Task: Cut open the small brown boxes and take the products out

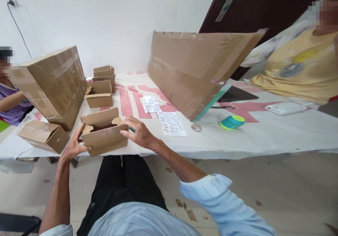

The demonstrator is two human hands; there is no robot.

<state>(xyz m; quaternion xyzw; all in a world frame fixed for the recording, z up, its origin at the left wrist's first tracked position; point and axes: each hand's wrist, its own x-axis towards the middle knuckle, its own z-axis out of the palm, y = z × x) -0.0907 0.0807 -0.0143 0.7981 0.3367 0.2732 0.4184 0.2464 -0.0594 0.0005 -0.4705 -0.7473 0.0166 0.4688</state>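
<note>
At the tabletop's (pixel 237 142) near edge, the left hand (pixel 73 146), thumb spread, gripped one open carton (pixel 105 141) by its left end; the right hand (pixel 139 132), knuckles up, held its right end and one green item (pixel 132 129); beyond lay two printed sheets (pixel 173 124), then at least two other cartons (pixel 99 100)

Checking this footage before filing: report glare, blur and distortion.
Head view: soft sheen on the taped left carton; head view: the door slants, perhaps lens distortion or camera tilt; head view: the person in yellow has a pixelated head.
</note>
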